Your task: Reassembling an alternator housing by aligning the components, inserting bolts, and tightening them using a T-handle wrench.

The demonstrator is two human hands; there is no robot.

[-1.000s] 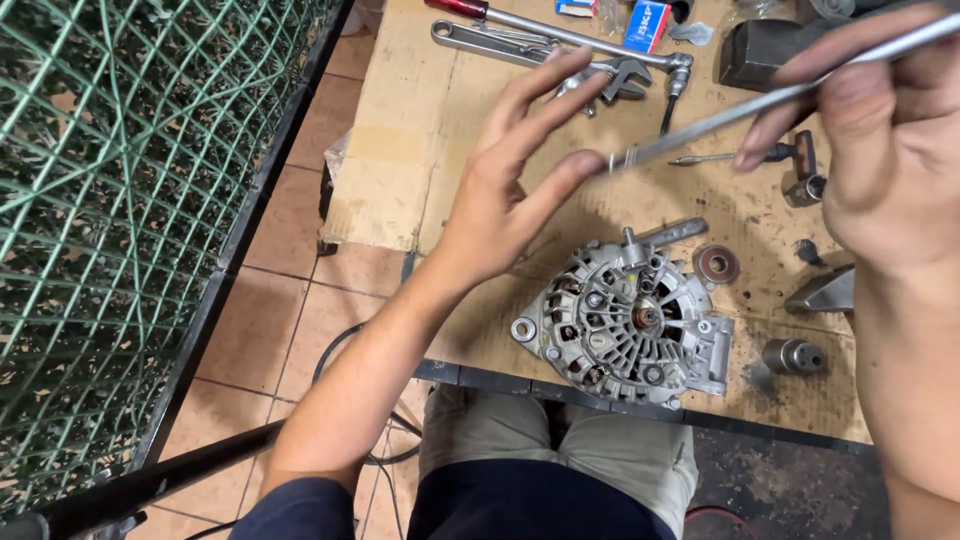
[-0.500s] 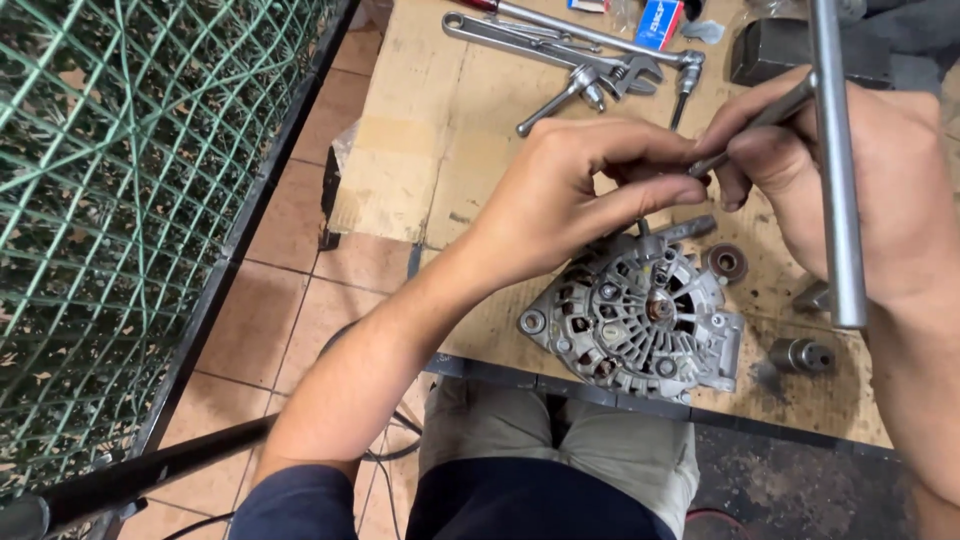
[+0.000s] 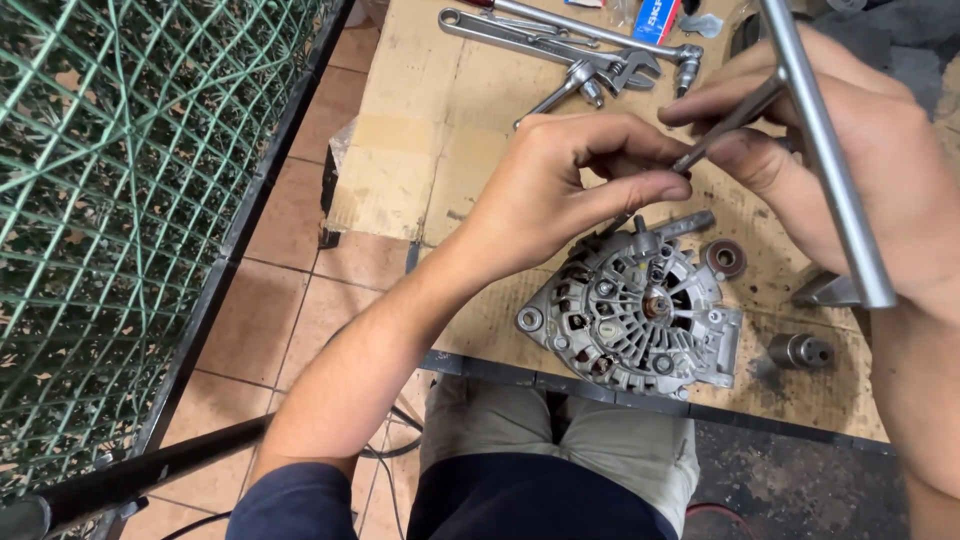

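My left hand (image 3: 565,190) hovers over a grey alternator (image 3: 640,320) lying on the bench, its thumb and fingers pinched on the tip of a thin tool shaft (image 3: 725,125). The other end of that shaft is in my right hand (image 3: 850,160), together with a long silver cross bar (image 3: 835,190) that runs steeply down across the hand. Shaft and bar look like one T-handle wrench. What sits on the shaft's tip is hidden by my fingers. Both hands are above the alternator and do not touch it.
A small round bearing (image 3: 723,258) and a dark socket (image 3: 800,350) lie right of the alternator. Several wrenches (image 3: 560,45) and a blue box (image 3: 655,20) lie at the far side of the cardboard-covered bench (image 3: 440,150). A green wire mesh (image 3: 120,200) stands at the left above tiled floor.
My left hand, open and spread a second ago, has closed on the shaft's tip. The silver bar swung from nearly level to steeply upright as my right hand came closer.
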